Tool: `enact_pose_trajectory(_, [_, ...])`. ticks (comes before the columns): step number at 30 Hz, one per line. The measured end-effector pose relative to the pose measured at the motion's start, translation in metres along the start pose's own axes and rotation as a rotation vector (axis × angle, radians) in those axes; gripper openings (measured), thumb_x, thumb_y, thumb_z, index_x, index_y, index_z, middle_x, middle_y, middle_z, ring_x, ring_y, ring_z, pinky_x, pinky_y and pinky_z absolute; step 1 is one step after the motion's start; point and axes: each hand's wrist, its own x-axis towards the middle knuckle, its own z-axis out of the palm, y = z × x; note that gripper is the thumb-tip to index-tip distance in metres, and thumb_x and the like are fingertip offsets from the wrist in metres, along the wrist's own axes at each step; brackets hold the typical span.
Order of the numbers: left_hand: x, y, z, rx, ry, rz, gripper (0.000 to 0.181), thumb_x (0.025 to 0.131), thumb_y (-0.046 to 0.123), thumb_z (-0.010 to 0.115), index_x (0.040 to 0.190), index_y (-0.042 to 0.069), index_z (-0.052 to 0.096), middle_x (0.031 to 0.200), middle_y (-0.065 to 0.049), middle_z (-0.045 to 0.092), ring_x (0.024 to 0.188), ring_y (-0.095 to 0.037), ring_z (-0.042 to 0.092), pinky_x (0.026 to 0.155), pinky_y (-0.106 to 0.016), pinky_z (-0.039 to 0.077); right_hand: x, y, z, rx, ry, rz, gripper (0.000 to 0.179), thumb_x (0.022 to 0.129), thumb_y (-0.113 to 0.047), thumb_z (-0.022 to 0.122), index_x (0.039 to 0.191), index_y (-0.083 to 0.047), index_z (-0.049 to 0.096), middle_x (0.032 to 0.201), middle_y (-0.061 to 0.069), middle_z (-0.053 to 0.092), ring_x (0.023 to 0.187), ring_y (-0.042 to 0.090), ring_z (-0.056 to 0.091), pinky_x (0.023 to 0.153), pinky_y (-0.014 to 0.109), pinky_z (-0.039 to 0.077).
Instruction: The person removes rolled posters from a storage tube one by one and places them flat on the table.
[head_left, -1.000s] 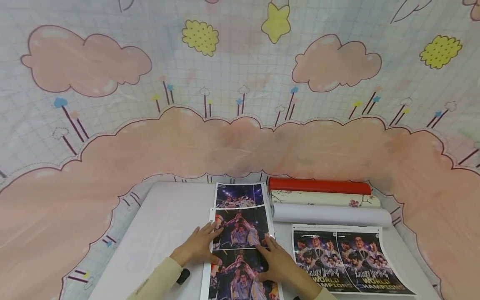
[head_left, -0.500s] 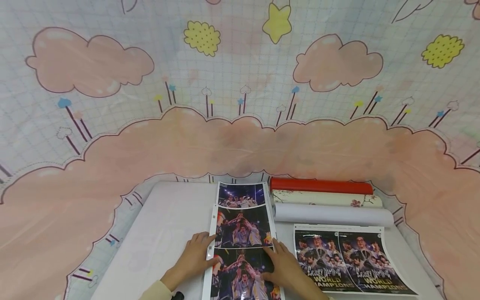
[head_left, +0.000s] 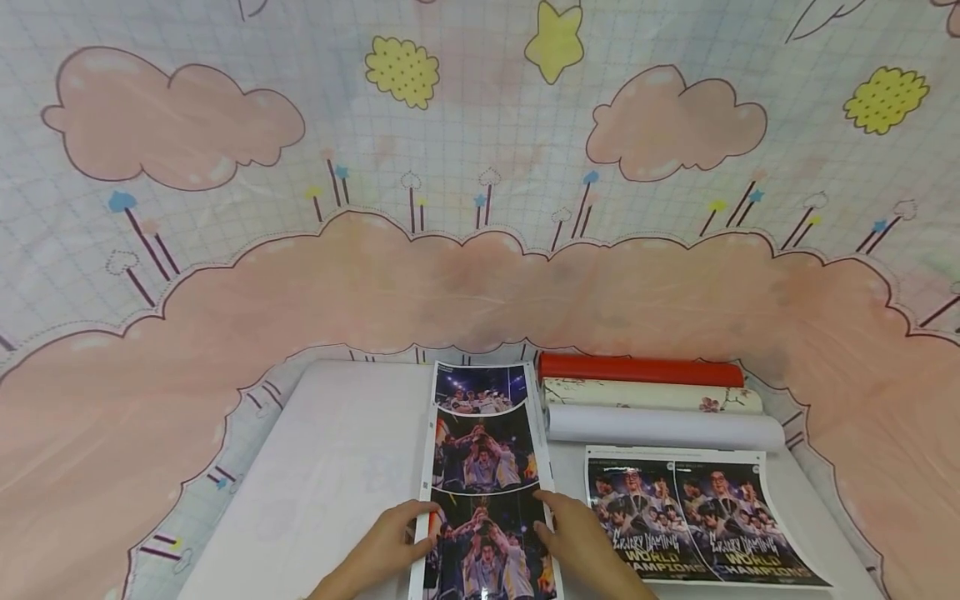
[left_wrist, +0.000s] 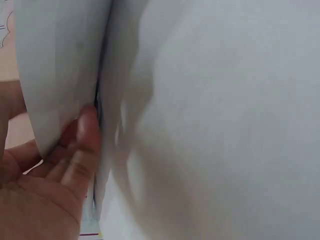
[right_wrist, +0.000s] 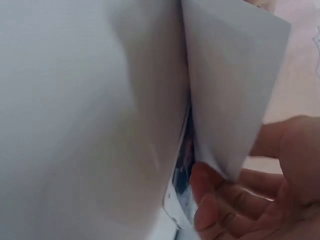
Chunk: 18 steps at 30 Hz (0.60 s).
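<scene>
A long glossy poster sheet point(head_left: 487, 446) with two dark photos of raised arms lies between my hands in the head view. My left hand point(head_left: 390, 537) pinches its left edge and my right hand point(head_left: 585, 533) pinches its right edge. In the left wrist view, fingers point(left_wrist: 87, 130) reach under the sheet's white back. The right wrist view has curled fingertips point(right_wrist: 205, 182) at the raised white sheet point(right_wrist: 230, 80). Another printed sheet point(head_left: 480, 390) shows beyond the held one, partly covered by it. Both thumbs lie on the printed face.
To the right lies a two-panel poster point(head_left: 697, 517) with its corner curling. Behind it are a white roll point(head_left: 663, 427), a flowered roll point(head_left: 652, 395) and a red roll point(head_left: 641, 370). The white table point(head_left: 337, 442) ends at a cloud-patterned cloth point(head_left: 480, 292).
My left hand has shifted from lying on the poster's left side to pinching its edge nearer to me. My right hand has slid outward to the right edge. The held sheet now bows.
</scene>
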Motion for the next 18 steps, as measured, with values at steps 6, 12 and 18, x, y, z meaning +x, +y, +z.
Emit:
enact_pose_trajectory(6, [-0.005,0.007,-0.002,-0.047,-0.008,0.002,0.045,0.086,0.017,0.065,0.127,0.005,0.054,0.104,-0.002,0.062,0.07,0.004,0.047,0.057,-0.017,0.045,0.003,0.001,-0.001,0.128,0.04,-0.018,0.033,0.082,-0.013,0.066,0.115,-0.01,0.064,0.082,0.004,0.071,0.057,-0.002,0.056,0.049,0.019,0.041])
enact_pose_trajectory(12, [-0.01,0.012,-0.011,-0.082,0.031,0.01,0.046,0.086,0.013,0.065,0.129,0.007,0.053,0.103,-0.002,0.06,0.064,0.004,0.045,0.054,-0.016,0.045,0.004,-0.003,-0.006,0.199,0.067,-0.023,0.034,0.085,-0.015,0.063,0.118,-0.01,0.063,0.085,0.007,0.072,0.052,-0.006,0.053,0.046,0.016,0.041])
enact_pose_trajectory(18, [-0.012,0.012,-0.025,-0.071,0.122,-0.065,0.05,0.08,0.004,0.068,0.127,0.013,0.055,0.104,-0.003,0.06,0.061,0.002,0.041,0.05,-0.017,0.041,0.011,-0.014,-0.009,0.218,0.082,-0.047,0.036,0.085,-0.019,0.064,0.121,-0.014,0.061,0.088,0.004,0.071,0.059,-0.004,0.056,0.054,0.016,0.044])
